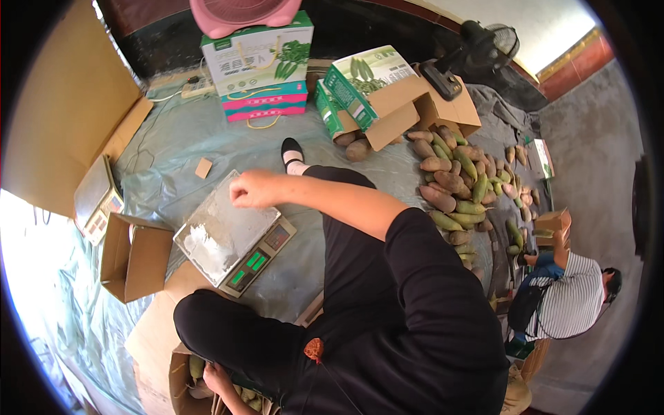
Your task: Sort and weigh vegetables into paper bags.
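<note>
We seem between weighings: our right hand (252, 189), loosely fisted, is over the scale (225, 232), left of centre. Our left hand (218, 380) is at the lower-left box (179, 387), finger state unclear. Next likely calls for lifting vegetables (197, 366).

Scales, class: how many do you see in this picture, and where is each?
2. The scale with green displays is under the right hand; the second scale is at far left, near an open cardboard box. Others may be hidden.
</note>
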The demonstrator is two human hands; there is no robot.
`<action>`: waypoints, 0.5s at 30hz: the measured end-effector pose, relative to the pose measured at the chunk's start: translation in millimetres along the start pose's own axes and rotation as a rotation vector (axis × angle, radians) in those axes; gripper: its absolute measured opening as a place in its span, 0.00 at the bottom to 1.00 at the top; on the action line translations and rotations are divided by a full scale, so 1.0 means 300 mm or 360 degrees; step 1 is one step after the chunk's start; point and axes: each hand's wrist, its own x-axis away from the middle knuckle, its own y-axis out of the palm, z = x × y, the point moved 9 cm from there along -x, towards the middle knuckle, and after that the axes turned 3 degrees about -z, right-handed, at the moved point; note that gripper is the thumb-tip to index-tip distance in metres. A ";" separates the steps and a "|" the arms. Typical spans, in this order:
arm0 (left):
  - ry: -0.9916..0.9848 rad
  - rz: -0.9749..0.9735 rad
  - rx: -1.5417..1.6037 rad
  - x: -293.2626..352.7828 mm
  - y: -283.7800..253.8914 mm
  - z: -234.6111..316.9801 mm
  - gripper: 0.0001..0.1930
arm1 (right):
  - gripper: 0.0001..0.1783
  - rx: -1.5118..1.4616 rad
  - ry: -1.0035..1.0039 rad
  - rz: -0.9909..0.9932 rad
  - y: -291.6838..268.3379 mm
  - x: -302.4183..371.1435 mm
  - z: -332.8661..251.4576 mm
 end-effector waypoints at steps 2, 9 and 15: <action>0.0168 0.0077 -0.0114 0.021 -0.017 0.012 0.19 | 0.11 -0.0114 0.0119 0.0244 -0.160 0.083 0.051; 0.0174 -0.0195 -0.0047 0.119 0.016 -0.089 0.18 | 0.10 -0.0152 0.0422 0.1071 -0.570 0.498 0.373; 0.0203 0.0100 0.0792 0.074 -0.133 -0.138 0.13 | 0.08 -0.0921 0.1236 0.1264 -0.414 0.855 0.934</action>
